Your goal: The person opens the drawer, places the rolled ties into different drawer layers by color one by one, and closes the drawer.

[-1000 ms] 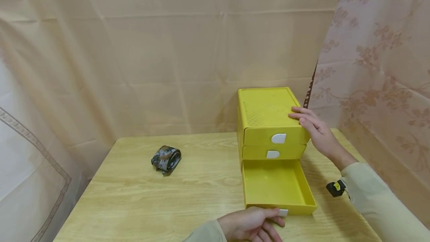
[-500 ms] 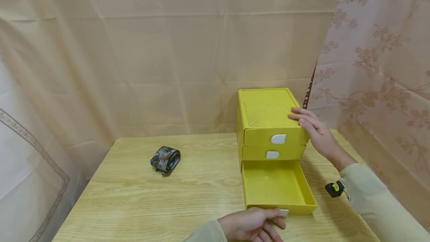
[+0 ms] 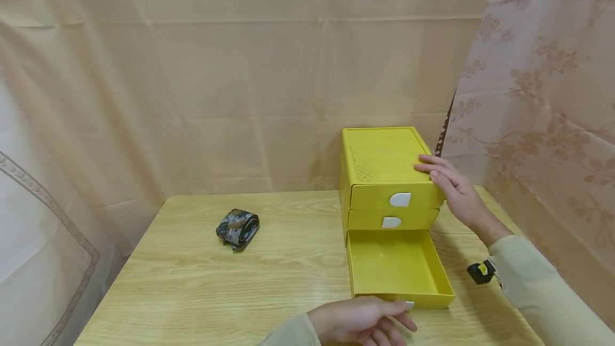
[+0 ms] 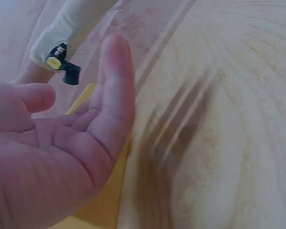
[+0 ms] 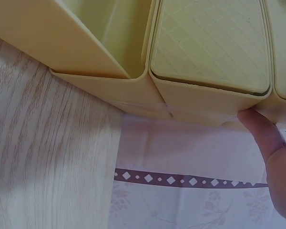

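Observation:
A yellow drawer cabinet (image 3: 381,156) stands at the right of the table, its bottom drawer (image 3: 396,268) pulled out with nothing inside. At that drawer's front edge is my left hand (image 3: 360,320), its thumb by the white handle (image 3: 409,305). In the left wrist view the left palm (image 4: 43,162) faces up, fingers extended and gripping nothing. My right hand (image 3: 456,191) rests on the cabinet's right top edge, fingers spread over it. In the right wrist view its thumb (image 5: 262,131) touches the cabinet's side wall (image 5: 200,98).
A rolled camouflage-patterned strip of fabric (image 3: 237,229) lies on the left half of the wooden table (image 3: 269,282). Two shut drawers with white handles (image 3: 400,199) sit above the open one. Beige curtain (image 3: 240,79) hangs behind; a floral curtain (image 3: 543,95) is at the right.
My left hand has shifted slightly right along the drawer front, its thumb now covering more of the handle. The right hand stays on the cabinet, and the drawer has not visibly moved.

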Demonstrator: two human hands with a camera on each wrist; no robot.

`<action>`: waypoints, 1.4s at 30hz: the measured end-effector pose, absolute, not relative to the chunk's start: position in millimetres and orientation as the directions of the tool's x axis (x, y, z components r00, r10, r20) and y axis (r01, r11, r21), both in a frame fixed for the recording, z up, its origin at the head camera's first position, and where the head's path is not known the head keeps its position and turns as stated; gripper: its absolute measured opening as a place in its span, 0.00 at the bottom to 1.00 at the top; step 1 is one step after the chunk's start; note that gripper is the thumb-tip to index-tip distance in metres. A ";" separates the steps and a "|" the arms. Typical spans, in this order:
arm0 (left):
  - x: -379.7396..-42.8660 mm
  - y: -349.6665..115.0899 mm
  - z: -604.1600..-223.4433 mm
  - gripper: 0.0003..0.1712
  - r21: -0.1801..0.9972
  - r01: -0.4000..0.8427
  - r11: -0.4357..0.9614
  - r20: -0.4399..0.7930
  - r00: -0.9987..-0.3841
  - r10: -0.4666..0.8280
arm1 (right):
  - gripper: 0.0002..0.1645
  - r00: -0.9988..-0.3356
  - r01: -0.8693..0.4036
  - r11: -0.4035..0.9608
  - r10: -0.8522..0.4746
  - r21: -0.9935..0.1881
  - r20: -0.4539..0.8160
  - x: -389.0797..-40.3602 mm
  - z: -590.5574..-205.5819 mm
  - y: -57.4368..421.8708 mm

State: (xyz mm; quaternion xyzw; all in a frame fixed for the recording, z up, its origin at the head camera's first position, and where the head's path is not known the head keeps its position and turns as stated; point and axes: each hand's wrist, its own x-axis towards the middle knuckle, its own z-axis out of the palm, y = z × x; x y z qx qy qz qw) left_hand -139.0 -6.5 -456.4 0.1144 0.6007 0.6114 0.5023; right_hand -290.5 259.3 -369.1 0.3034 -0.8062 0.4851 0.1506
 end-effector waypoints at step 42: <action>-189.6 -188.5 -382.4 0.23 0.701 0.484 0.524 0.368 -0.875 0.315 | 0.21 -0.745 -0.665 0.327 -0.354 -0.671 0.566 -290.2 -369.2 259.3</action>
